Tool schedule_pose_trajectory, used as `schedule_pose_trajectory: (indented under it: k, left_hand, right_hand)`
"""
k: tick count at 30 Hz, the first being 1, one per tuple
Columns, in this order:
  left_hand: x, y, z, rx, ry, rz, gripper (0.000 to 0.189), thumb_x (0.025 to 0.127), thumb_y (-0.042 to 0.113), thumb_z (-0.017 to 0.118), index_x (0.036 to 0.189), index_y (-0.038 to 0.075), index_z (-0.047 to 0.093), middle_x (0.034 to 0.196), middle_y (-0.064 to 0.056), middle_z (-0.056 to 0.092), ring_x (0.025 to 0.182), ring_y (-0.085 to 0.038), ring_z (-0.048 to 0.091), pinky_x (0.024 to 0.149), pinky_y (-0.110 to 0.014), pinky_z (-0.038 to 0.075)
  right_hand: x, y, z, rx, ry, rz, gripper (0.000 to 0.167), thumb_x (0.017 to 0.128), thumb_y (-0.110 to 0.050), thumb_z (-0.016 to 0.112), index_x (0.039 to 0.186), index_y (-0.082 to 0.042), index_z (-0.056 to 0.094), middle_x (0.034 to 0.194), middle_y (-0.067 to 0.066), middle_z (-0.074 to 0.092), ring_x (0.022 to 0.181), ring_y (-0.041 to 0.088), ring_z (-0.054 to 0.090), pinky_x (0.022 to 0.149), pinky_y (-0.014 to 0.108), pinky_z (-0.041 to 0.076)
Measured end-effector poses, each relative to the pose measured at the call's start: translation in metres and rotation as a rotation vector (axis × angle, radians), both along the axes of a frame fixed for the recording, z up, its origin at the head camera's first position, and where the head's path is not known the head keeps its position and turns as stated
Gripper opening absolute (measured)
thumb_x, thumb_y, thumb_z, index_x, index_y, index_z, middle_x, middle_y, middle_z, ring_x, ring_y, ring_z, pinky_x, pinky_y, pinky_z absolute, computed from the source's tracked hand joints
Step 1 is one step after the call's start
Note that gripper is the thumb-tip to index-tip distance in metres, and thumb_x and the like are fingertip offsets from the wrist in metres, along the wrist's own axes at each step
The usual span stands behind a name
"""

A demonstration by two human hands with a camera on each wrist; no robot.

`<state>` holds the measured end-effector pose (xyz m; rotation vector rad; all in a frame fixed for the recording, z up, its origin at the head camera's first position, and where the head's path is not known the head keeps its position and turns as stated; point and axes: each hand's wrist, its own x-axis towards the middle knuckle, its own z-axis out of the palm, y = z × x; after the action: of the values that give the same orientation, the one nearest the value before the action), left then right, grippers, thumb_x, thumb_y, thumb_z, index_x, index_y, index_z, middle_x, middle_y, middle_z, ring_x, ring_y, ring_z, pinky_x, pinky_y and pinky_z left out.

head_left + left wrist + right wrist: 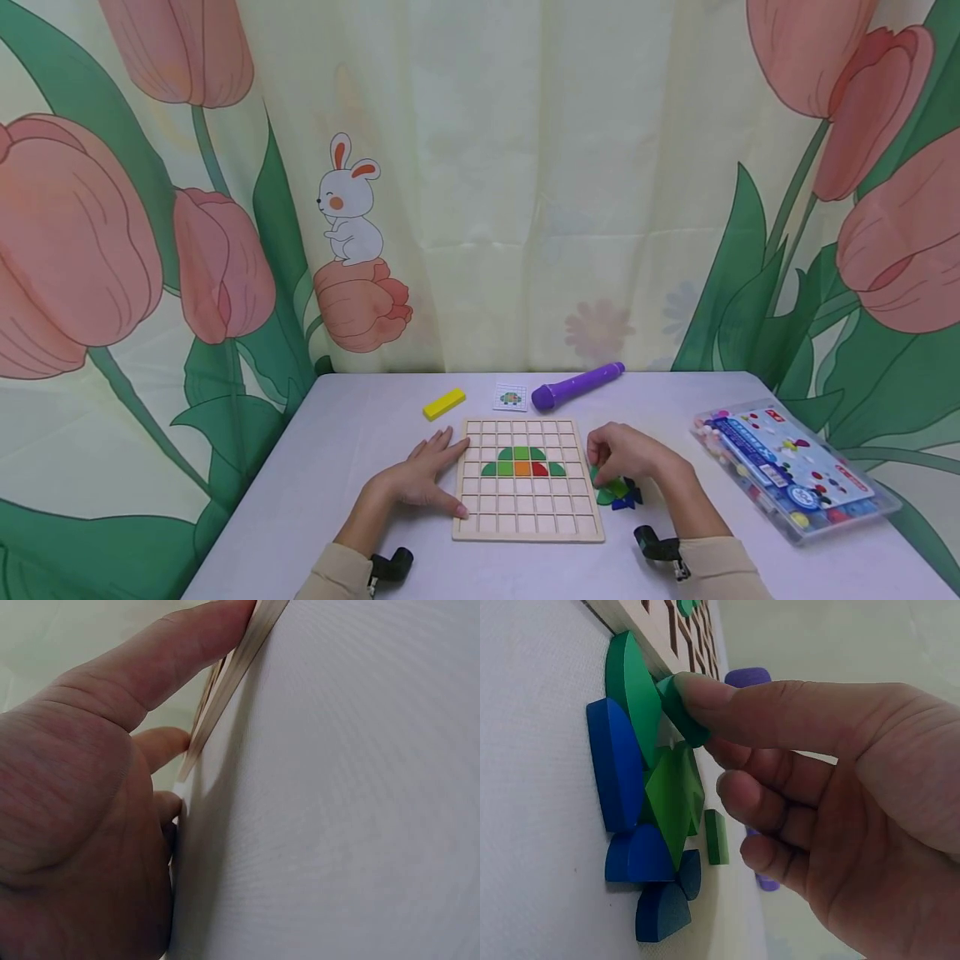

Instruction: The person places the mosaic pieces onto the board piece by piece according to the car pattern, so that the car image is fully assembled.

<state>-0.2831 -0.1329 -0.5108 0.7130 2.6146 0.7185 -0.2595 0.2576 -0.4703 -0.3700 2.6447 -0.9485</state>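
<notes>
A wooden grid board [514, 505] lies on the table, its cells holding green, orange and red pieces [521, 468] in a dome-like shape. Along its left edge my left hand [420, 477] rests with fingers spread, thumb and index finger touching the frame. At the right side, my right hand [633, 454] pinches a small dark green block [681, 712] between thumb and fingers, close over a loose pile. That pile has green diamond-like pieces [667, 802], a green curved piece [630, 694] and several blue pieces [615, 765].
Behind the board lie a yellow bar [444, 404], a small card with a gridded picture [511, 397] and a purple microphone-shaped stick [577, 387]. A clear plastic case [795, 467] of colourful pieces sits at the right. A tulip-printed curtain [480, 208] hangs behind the table.
</notes>
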Motion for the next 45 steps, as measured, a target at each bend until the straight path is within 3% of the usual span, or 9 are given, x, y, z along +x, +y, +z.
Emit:
schedule_pose_trajectory:
  k: [6, 12, 18, 23, 30, 45]
  left_hand:
    - [0.0, 0.0, 0.001, 0.0, -0.002, 0.009, 0.118, 0.069, 0.066, 0.087, 0.165, 0.028, 0.03, 0.176, -0.013, 0.009, 0.164, -0.032, 0.002, 0.13, -0.061, 0.005]
    - [0.0, 0.0, 0.001, 0.01, -0.026, 0.014, 0.118, 0.069, 0.065, 0.087, 0.166, 0.028, 0.03, 0.176, -0.013, 0.008, 0.164, -0.032, 0.001, 0.13, -0.062, 0.004]
    - [-0.001, 0.001, 0.0, 0.006, -0.029, 0.02, 0.118, 0.069, 0.066, 0.087, 0.165, 0.03, 0.03, 0.176, -0.012, 0.008, 0.164, -0.031, 0.001, 0.13, -0.061, 0.004]
    - [-0.002, 0.002, -0.002, -0.003, -0.021, 0.018, 0.118, 0.069, 0.066, 0.087, 0.165, 0.03, 0.03, 0.177, -0.011, 0.008, 0.164, -0.03, 0.001, 0.13, -0.06, 0.005]
    - [-0.002, 0.001, -0.002, -0.012, -0.014, 0.023, 0.119, 0.068, 0.067, 0.087, 0.165, 0.029, 0.029, 0.177, -0.011, 0.008, 0.164, -0.031, 0.002, 0.13, -0.061, 0.005]
    - [-0.002, -0.001, -0.002, -0.007, -0.041, 0.028, 0.117, 0.069, 0.067, 0.086, 0.165, 0.033, 0.029, 0.177, -0.009, 0.008, 0.164, -0.031, 0.001, 0.129, -0.064, 0.005]
  right_hand:
    - [-0.003, 0.006, 0.004, -0.135, 0.024, 0.079, 0.015, 0.084, 0.002, 0.079, 0.089, -0.004, 0.066, 0.078, 0.003, 0.06, 0.072, 0.017, 0.055, 0.059, 0.026, 0.045]
    - [-0.007, 0.003, 0.005, -0.233, 0.069, 0.084, 0.011, 0.091, -0.004, 0.076, 0.096, -0.004, 0.066, 0.085, 0.005, 0.062, 0.079, 0.018, 0.056, 0.065, 0.026, 0.048]
    - [-0.007, -0.015, 0.004, -0.316, 0.178, 0.071, 0.013, 0.094, -0.006, 0.074, 0.105, -0.001, 0.069, 0.089, 0.006, 0.065, 0.083, 0.02, 0.057, 0.071, 0.025, 0.049]
    - [-0.007, -0.032, 0.002, -0.32, 0.227, 0.083, 0.014, 0.095, -0.007, 0.073, 0.108, -0.001, 0.073, 0.091, 0.005, 0.069, 0.082, 0.017, 0.058, 0.071, 0.022, 0.05]
    - [-0.01, -0.056, 0.001, -0.326, 0.225, 0.133, 0.014, 0.096, -0.006, 0.072, 0.109, -0.003, 0.076, 0.098, 0.009, 0.075, 0.083, 0.017, 0.061, 0.073, 0.023, 0.053]
    - [-0.007, -0.111, 0.002, -0.293, 0.212, 0.189, 0.019, 0.099, -0.003, 0.067, 0.114, -0.008, 0.079, 0.106, -0.001, 0.076, 0.091, 0.013, 0.064, 0.083, 0.022, 0.054]
